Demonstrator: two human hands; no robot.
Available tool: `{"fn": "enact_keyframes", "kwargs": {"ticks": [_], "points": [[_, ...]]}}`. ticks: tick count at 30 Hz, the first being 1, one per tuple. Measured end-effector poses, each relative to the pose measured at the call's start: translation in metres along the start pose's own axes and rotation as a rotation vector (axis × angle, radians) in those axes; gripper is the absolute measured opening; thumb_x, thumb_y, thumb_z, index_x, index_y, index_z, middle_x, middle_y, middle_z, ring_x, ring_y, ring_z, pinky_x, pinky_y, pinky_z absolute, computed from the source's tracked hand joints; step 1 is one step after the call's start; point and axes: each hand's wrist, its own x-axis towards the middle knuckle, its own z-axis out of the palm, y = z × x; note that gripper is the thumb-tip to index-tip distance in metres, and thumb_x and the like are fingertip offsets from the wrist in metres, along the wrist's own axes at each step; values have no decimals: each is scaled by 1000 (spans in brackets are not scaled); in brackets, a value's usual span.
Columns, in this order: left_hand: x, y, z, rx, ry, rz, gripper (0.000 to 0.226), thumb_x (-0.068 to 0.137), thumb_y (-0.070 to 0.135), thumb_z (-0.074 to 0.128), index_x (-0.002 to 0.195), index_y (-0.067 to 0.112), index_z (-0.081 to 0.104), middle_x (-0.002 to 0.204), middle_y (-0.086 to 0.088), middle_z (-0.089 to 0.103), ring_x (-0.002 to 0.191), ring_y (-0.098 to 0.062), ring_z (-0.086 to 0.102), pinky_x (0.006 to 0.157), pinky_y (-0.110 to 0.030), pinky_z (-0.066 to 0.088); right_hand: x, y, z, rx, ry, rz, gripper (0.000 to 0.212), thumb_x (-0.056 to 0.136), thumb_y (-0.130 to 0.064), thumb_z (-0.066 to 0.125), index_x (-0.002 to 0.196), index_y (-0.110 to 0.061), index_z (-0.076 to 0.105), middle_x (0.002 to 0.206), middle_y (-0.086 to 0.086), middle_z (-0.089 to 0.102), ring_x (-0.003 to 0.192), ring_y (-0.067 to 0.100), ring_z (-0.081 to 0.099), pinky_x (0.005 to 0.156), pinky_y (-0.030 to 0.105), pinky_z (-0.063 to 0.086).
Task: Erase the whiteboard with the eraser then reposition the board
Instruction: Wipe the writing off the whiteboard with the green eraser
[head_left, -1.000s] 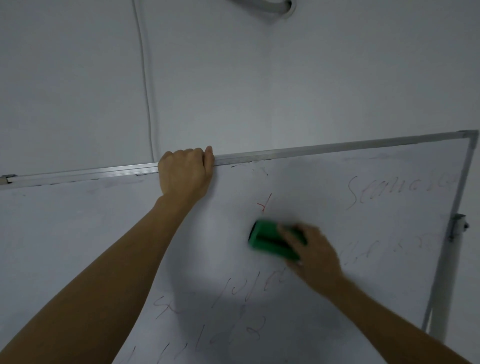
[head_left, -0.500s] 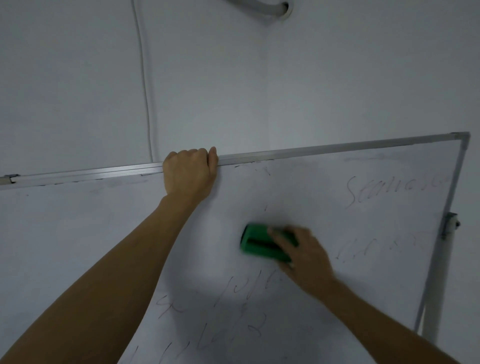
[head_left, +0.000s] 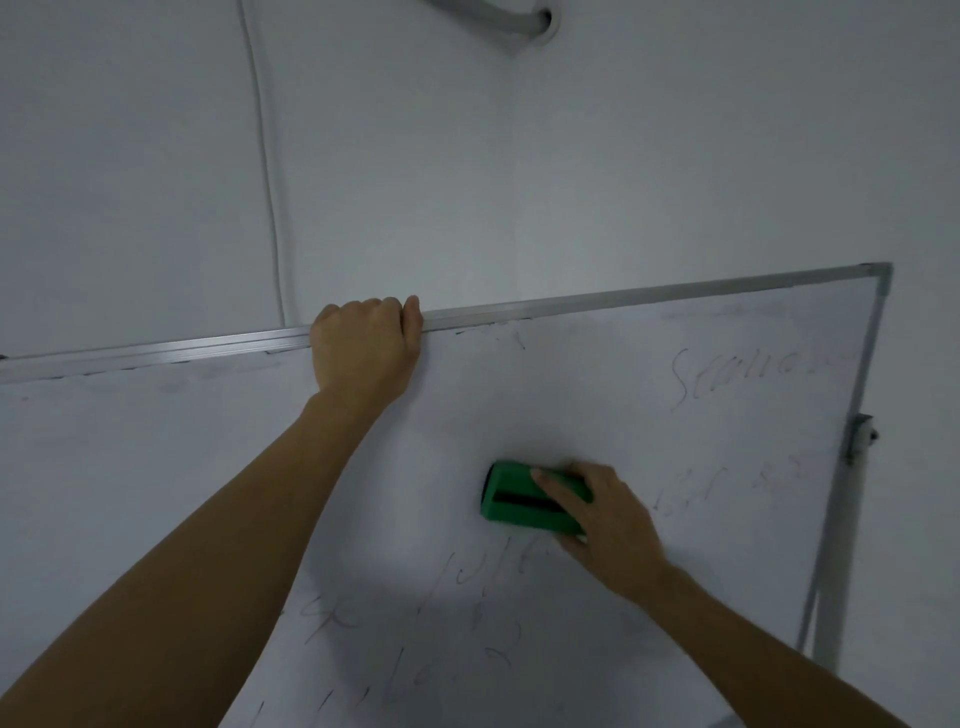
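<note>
The whiteboard (head_left: 597, 405) fills the lower part of the view, with a metal frame along its top and right edges. Faint grey writing remains at its upper right, beside the eraser, and below the middle. My left hand (head_left: 363, 348) is closed over the top frame rail. A green eraser (head_left: 514, 499) with a dark slot lies flat against the board near the middle. My right hand (head_left: 602, 514) grips it from the right, fingers over its top.
A bare wall (head_left: 519, 182) rises behind the board, with a thin white cable (head_left: 265, 171) running down it and a grey conduit (head_left: 498, 26) at the top. The board's stand post (head_left: 841, 561) and a bracket (head_left: 860, 436) are on the right side.
My right hand slid the eraser slightly down and left across the board. The small red mark above the eraser is gone. My left hand stayed on the top rail.
</note>
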Motion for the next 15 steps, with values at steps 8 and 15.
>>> {"fn": "enact_keyframes", "kwargs": {"ticks": [8, 15], "points": [[4, 14, 4, 5, -67, 13, 48, 99, 33, 34, 58, 10, 46, 57, -12, 57, 50, -26, 38, 63, -36, 30, -3, 57, -26, 219, 140, 833, 101, 79, -50, 71, 154, -24, 9, 124, 16, 43, 102, 29, 50, 79, 37, 48], [24, 98, 20, -59, -86, 141, 53, 97, 41, 25, 98, 10, 68, 92, -10, 67, 83, -31, 61, 87, -41, 36, -50, 57, -2, 73, -101, 108, 102, 65, -38, 80, 150, -34, 23, 123, 8, 49, 103, 20, 50, 71, 33, 58]]}}
